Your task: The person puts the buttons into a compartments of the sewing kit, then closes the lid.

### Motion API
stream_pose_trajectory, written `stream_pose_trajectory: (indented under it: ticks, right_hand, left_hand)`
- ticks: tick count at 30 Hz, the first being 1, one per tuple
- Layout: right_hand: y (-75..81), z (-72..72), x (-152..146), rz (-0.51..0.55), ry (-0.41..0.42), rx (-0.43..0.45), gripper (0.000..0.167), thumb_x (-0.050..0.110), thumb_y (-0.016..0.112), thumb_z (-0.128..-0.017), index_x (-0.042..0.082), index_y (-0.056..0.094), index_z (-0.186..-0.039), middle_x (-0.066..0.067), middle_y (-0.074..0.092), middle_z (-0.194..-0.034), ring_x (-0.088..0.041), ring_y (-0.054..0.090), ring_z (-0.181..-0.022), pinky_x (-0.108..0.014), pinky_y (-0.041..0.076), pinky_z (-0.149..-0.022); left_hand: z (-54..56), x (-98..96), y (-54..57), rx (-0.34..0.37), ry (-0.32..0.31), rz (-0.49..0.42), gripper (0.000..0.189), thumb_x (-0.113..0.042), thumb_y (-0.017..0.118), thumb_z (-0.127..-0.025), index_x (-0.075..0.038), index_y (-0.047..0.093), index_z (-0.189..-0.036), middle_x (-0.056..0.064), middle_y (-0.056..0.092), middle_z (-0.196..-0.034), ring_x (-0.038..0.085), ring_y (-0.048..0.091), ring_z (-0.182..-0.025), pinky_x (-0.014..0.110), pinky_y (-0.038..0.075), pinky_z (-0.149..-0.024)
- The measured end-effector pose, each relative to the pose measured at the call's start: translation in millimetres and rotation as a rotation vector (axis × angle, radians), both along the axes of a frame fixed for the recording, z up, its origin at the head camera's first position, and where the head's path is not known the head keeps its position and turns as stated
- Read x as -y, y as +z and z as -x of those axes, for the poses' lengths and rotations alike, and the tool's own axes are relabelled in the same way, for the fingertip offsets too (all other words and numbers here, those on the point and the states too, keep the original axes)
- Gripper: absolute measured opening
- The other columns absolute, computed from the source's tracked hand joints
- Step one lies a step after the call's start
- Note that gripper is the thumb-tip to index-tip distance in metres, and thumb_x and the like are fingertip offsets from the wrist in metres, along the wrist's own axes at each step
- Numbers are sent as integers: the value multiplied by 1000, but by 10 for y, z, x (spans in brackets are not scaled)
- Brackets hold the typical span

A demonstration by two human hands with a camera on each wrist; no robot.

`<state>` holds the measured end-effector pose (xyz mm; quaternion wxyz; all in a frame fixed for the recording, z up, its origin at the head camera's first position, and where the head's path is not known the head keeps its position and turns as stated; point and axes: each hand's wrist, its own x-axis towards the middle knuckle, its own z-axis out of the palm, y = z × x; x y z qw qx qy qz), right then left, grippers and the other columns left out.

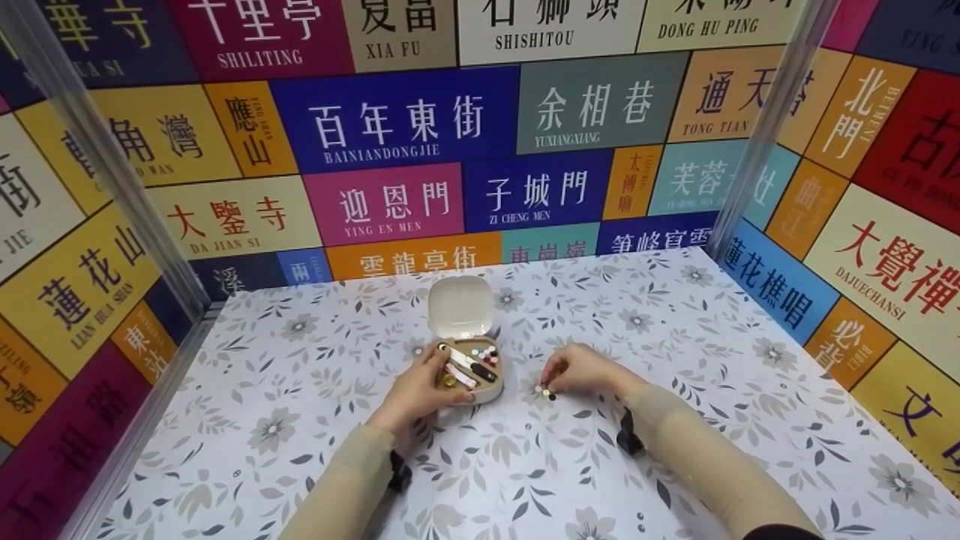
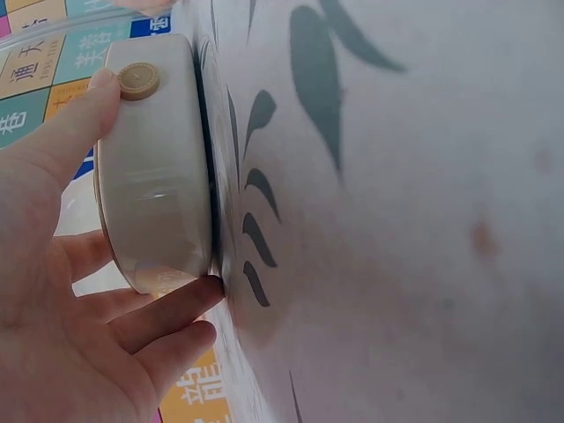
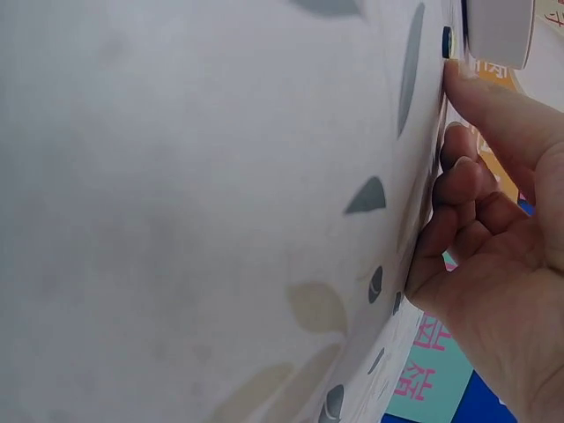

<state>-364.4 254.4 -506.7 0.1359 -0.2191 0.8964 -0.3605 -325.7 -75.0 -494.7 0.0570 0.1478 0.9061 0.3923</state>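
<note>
A small cream sewing kit box (image 1: 491,391) stands on the table with its hinged lid (image 1: 460,306) raised. My left hand (image 1: 420,386) grips the box from the left, thumb along the front and fingers round the side. In the left wrist view the thumb tip lies by the round tan catch (image 2: 138,81). Inside are a long white tool with a black end (image 1: 471,364), a gold round piece (image 1: 449,380) and several coloured pieces (image 1: 485,354). My right hand (image 1: 586,369) rests on the cloth, fingers curled, thumb tip right at small dark and pale buttons (image 1: 552,396); I cannot tell whether it pinches one.
A white cloth (image 1: 292,465) with grey leaves and flowers covers the table. Behind it and at both sides rise walls (image 1: 397,120) of coloured panels with lettering. Clear upright corner strips (image 1: 780,105) stand at the table's back corners.
</note>
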Motion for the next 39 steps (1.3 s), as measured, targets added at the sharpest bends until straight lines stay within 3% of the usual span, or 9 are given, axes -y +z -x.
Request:
stream_pose_trajectory:
  ticks: [5, 12, 20, 39]
  right_hand:
    - [-14, -20, -5, -6, -15, -29, 16, 1, 77, -71, 13, 73, -81, 3, 62, -69, -12, 53, -64, -27, 45, -60]
    - [-23, -39, 2, 7, -29, -13, 9, 5, 79, -74, 9, 72, -78, 4, 62, -67, -11, 51, -61, -26, 44, -60]
    - [-27, 7, -8, 11, -51, 3, 6, 14, 81, -77, 12, 75, -79, 5, 67, -71, -8, 51, -61, -23, 42, -57]
    - [8, 15, -81, 198, -40, 58, 14, 11, 73, -85, -2, 75, -91, -6, 70, -80, -9, 48, -62, -20, 40, -55]
  left_hand:
    - [-2, -14, -15, 12, 3, -5, 101, -50, 84, -68, -14, 37, -150, 8, 17, -160, 36, 23, -142, 51, 20, -114]
    - [-3, -9, 0, -33, -23, 40, 98, -50, 82, -71, -12, 38, -150, 13, 20, -159, 38, 29, -139, 51, 26, -111]
    - [-7, -6, 21, -17, -15, 38, 98, -50, 83, -70, -14, 38, -150, 12, 18, -160, 38, 27, -140, 52, 24, -112]
    - [4, -4, 37, -35, -10, 41, 95, -49, 84, -70, -12, 42, -147, 13, 22, -159, 38, 32, -138, 50, 27, -111]
